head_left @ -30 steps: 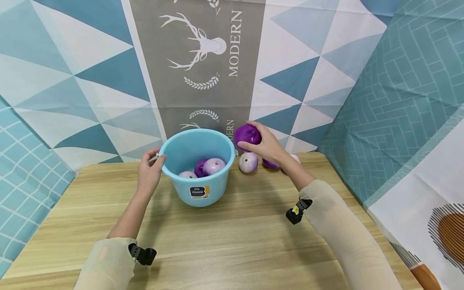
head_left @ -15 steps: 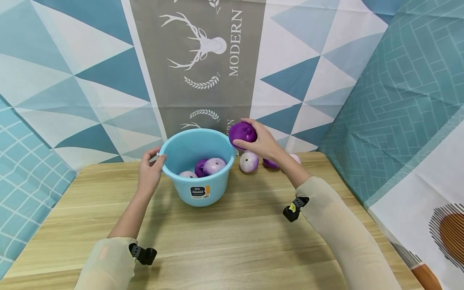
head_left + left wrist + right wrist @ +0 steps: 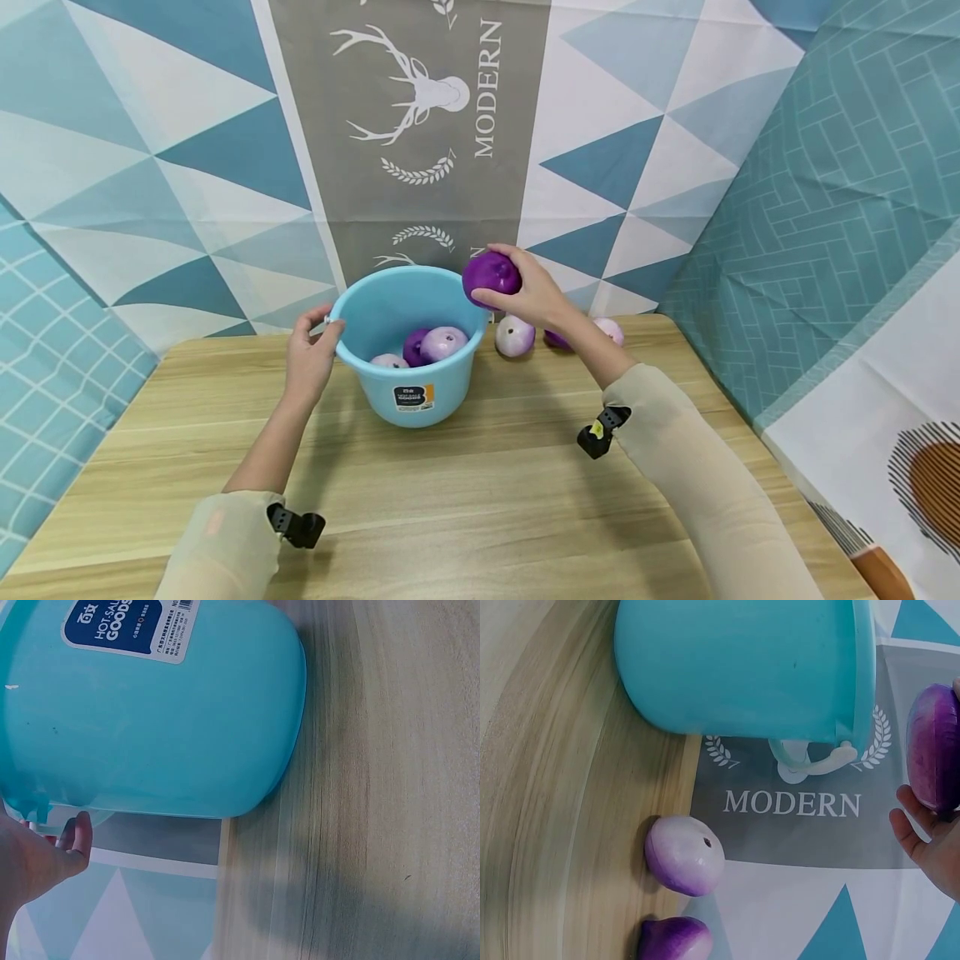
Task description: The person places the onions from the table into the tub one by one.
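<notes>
Clock face centred on the bucket mouth, head view, 12 toward the wall cloth (image 3: pixel 420 50).

Hands well apart, both occupied. Left hand (image 3: pixel 309 354): at 9 o'clock, fingers curled on the rim and handle joint of the light blue plastic bucket (image 3: pixel 453 392). Right hand (image 3: pixel 536 292): at 2 to 3 o'clock, thumb and fingers clamped on a dark purple onion (image 3: pixel 491 277). Held onion overlaps the rim at 2 o'clock in head view; right wrist view shows it higher than the rim, a gap between.

Bucket upright on the wood-grain table (image 3: pixel 450 508), printed label (image 3: pixel 412 397) at 6. Visible inside: lilac onion (image 3: pixel 444 342) near 4 to 5, plum-coloured onion (image 3: pixel 414 348) near 6, pale onion (image 3: pixel 388 361) near 7, mostly hidden by the rim.

On the table, out along 3 o'clock: white-and-purple onion (image 3: pixel 514 336) nearest, then a deep purple onion (image 3: pixel 554 340) partly behind the right forearm, then a whitish onion (image 3: pixel 612 330).
</notes>
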{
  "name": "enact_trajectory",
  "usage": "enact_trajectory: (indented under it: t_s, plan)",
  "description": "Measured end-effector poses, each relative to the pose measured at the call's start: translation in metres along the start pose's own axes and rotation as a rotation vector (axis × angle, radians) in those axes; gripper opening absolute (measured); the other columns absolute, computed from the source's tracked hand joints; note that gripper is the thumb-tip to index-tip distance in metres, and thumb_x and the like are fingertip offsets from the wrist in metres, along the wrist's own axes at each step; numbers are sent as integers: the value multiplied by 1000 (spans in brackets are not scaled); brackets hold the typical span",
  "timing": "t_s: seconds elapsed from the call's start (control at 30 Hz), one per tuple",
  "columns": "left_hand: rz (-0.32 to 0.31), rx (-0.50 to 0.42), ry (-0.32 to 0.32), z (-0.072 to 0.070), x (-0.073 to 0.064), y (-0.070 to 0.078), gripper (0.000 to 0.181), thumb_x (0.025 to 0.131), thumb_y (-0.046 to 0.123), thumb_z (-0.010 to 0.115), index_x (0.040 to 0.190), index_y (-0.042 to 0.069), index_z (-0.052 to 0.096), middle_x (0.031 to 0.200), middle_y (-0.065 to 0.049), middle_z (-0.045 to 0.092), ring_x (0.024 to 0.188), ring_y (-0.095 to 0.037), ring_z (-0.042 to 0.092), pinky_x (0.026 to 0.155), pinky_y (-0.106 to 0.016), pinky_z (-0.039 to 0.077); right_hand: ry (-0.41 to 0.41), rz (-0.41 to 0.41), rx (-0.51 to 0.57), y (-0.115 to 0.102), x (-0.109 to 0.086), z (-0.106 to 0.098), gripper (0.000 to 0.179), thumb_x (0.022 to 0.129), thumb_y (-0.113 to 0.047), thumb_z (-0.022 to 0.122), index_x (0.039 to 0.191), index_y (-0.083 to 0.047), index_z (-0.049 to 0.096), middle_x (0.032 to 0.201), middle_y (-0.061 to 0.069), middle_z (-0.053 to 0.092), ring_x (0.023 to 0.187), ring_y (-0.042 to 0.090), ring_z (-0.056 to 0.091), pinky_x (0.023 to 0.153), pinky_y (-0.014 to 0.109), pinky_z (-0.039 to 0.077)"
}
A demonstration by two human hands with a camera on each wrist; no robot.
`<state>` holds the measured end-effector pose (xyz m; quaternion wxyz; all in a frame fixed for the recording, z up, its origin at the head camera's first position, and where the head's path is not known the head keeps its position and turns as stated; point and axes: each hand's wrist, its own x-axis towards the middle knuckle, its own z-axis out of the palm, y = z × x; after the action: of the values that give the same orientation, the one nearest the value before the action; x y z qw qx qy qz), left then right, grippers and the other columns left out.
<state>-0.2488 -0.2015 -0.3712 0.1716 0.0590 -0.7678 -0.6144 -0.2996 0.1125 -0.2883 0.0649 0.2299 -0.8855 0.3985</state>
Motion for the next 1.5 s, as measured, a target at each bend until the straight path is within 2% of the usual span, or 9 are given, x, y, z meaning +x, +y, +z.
enact_trajectory:
  t_s: [0.27, 0.53, 0.97, 1.2, 1.5]
  plan:
    - [-3, -4, 8, 0, 1, -1, 48, 94, 32, 48, 135, 8, 43, 138, -7, 42, 101, -14, 53, 69, -9, 46, -7, -20, 12, -4, 3, 4, 75, 79, -46, 68, 142, -22, 36, 139, 8, 43, 119, 27, 49, 92, 44, 49]
    - [4, 5, 13, 1, 0, 1, 48, 94, 32, 49, 134, 7, 44, 137, -8, 42, 99, -12, 53, 69, -9, 45, -33, -52, 45, -13, 6, 10, 75, 80, -42, 70, 142, -20, 35, 137, 8, 43, 118, 25, 50, 91, 41, 50]
    - [-11, 15, 3, 0, 0, -1, 49, 94, 34, 47, 135, 8, 42, 140, -7, 41, 107, -19, 53, 71, -10, 45, -43, -64, 11, -20, 9, 18, 74, 79, -44, 69, 142, -24, 35, 137, 7, 43, 117, 24, 49, 90, 41, 50]
    - [-8, 18, 7, 0, 0, -2, 49, 94, 34, 48, 135, 9, 42, 140, -7, 41, 103, -13, 52, 71, -10, 45, -47, -64, 8, -23, 11, 22, 75, 79, -46, 69, 142, -24, 35, 137, 6, 43, 117, 23, 49, 90, 40, 50]
    - [-4, 29, 8, 1, -1, -1, 49, 94, 34, 47, 136, 8, 42, 140, -8, 41, 102, -13, 52, 71, -10, 45, -56, -60, 28, -26, 15, 32, 76, 78, -46, 71, 142, -23, 36, 131, 7, 45, 115, 22, 51, 90, 39, 50]
